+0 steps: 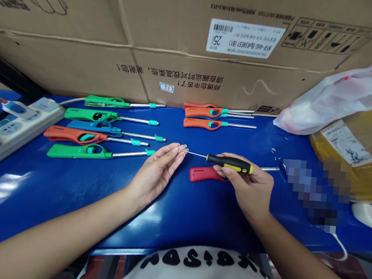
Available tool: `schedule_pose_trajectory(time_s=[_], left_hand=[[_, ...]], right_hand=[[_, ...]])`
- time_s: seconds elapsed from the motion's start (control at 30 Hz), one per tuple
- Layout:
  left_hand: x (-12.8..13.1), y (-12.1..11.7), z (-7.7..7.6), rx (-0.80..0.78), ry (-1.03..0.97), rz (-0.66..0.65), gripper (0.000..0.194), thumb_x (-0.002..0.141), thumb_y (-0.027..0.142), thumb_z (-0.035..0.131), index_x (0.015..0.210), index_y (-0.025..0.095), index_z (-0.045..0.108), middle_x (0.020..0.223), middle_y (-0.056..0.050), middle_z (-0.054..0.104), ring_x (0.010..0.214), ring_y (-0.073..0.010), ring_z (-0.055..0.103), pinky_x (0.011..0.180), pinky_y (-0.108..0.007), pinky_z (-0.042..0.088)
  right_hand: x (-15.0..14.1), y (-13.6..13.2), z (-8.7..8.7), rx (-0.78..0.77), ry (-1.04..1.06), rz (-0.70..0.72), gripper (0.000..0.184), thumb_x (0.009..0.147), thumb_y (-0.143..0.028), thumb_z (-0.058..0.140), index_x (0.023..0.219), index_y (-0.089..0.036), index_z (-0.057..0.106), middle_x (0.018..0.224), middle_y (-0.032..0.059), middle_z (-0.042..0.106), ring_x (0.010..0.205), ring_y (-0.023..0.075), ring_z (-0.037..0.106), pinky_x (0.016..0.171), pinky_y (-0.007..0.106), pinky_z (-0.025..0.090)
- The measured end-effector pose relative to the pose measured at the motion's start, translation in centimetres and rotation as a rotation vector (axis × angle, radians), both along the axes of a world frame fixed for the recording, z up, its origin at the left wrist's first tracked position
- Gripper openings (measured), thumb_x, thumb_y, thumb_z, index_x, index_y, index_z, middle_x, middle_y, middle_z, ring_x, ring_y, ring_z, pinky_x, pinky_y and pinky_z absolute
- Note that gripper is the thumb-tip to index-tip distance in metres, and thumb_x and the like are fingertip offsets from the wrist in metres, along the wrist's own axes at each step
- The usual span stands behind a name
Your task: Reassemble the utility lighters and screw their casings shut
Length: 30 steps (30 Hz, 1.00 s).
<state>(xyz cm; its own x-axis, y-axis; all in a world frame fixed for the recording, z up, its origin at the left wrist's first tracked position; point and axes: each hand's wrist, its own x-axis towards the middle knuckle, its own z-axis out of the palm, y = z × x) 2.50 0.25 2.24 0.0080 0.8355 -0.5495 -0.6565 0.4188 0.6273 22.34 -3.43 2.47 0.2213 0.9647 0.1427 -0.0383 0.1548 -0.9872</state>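
Observation:
My right hand [250,185] grips a small screwdriver [229,162] by its black and yellow handle, with the thin shaft pointing left. My left hand [159,169] pinches the tip of that shaft between thumb and fingertips. Under my right hand a red long-nosed lighter [204,174] lies on the blue table [180,208], its metal tube sticking out to the right. Both hands hover just above the table near its middle.
Several green, blue and orange lighters [89,137] lie at the left. Three orange ones [213,116] sit at the back. A power strip [16,124] is at far left. Cardboard boxes [193,41] wall the back. At the right are a white plastic bag [334,97] and a yellow parcel [361,166].

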Motion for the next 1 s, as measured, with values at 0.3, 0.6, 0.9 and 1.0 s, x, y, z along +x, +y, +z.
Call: schedule_pose_trajectory(time_s=[0.3, 0.6, 0.9, 1.0], left_hand=[[-0.3, -0.6, 0.5, 0.209, -0.015, -0.169, 0.030, 0.097, 0.031, 0.060, 0.123, 0.021, 0.070, 0.128, -0.009, 0.073, 0.123, -0.0196, 0.068, 0.104, -0.029, 0.057], [-1.7, 0.0, -0.2, 0.697, 0.835, -0.322, 0.042, 0.095, 0.043, 0.065, 0.060, 0.018, 0.066, 0.091, -0.007, 0.075, 0.095, -0.0204, 0.070, 0.097, -0.036, 0.052], [-1.6, -1.2, -1.2, 1.074, 1.293, -0.668, 0.041, 0.085, 0.026, 0.073, 0.125, 0.018, 0.065, 0.120, -0.010, 0.068, 0.113, -0.0275, 0.060, 0.102, -0.047, 0.048], [-1.6, -1.1, -1.8, 1.117, 1.320, -0.691, 0.042, 0.089, 0.031, 0.072, 0.129, 0.018, 0.064, 0.118, -0.010, 0.069, 0.111, -0.0281, 0.060, 0.099, -0.048, 0.049]], right_hand=[[0.4, 0.7, 0.9, 0.113, 0.093, -0.030, 0.019, 0.091, -0.039, 0.074, 0.099, -0.022, 0.074, 0.096, 0.0020, 0.078, 0.066, 0.0134, 0.076, 0.060, 0.026, 0.066], [1.2, 3.3, 3.6, 0.357, -0.102, 0.011, 0.026, 0.100, -0.046, 0.058, 0.091, -0.024, 0.067, 0.074, 0.0000, 0.074, 0.037, 0.0087, 0.053, 0.031, 0.023, 0.040], [-2.1, 2.6, 4.1, 0.337, -0.217, 0.048, 0.025, 0.096, -0.045, 0.065, 0.087, -0.021, 0.064, 0.071, -0.0013, 0.071, 0.042, 0.0066, 0.053, 0.041, 0.021, 0.048], [-2.4, 2.4, 3.7, 0.301, -0.223, 0.070, 0.024, 0.095, -0.043, 0.067, 0.089, -0.020, 0.064, 0.074, -0.0003, 0.072, 0.054, 0.0092, 0.063, 0.049, 0.021, 0.053]])
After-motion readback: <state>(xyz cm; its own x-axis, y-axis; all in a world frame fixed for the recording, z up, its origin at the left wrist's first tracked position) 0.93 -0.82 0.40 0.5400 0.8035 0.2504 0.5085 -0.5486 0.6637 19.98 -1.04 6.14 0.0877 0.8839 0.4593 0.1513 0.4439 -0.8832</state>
